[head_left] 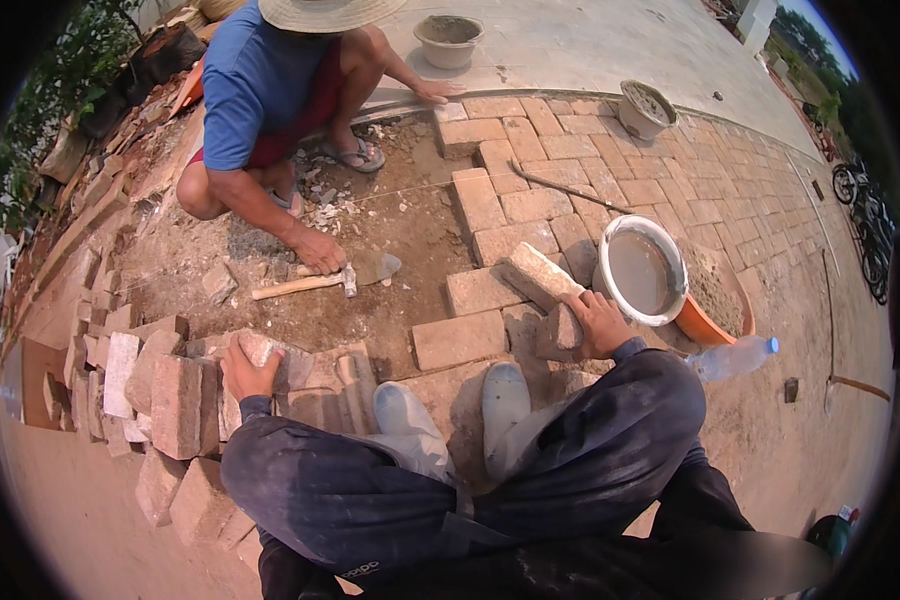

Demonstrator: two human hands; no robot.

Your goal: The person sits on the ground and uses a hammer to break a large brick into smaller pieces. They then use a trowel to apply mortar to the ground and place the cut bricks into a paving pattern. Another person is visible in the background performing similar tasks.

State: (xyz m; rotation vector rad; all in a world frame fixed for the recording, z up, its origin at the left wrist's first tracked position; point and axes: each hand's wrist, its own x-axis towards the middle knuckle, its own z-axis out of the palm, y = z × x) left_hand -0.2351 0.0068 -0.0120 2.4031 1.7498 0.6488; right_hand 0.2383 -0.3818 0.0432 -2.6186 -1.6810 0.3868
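Note:
On the left, my left hand [248, 372] is closed round a paving brick [261, 349] at the edge of a brick pile. My right hand [600, 326] grips a darker paving brick [558, 336] beside the laid paving. A pale-topped brick [540, 274] lies tilted just beyond that hand, close to a white bucket [642, 268] of grey liquid. Between my boots and the bare soil, a paving brick [460, 340] lies flat at the paving's edge.
Opposite me, a person [255, 110] in a straw hat crouches, one hand by a hammer [305, 284] and trowel [382, 268]. A bent metal bar [570, 188] rests on the paving. An orange basin [715, 300] of sand and a plastic bottle [735, 358] stand right.

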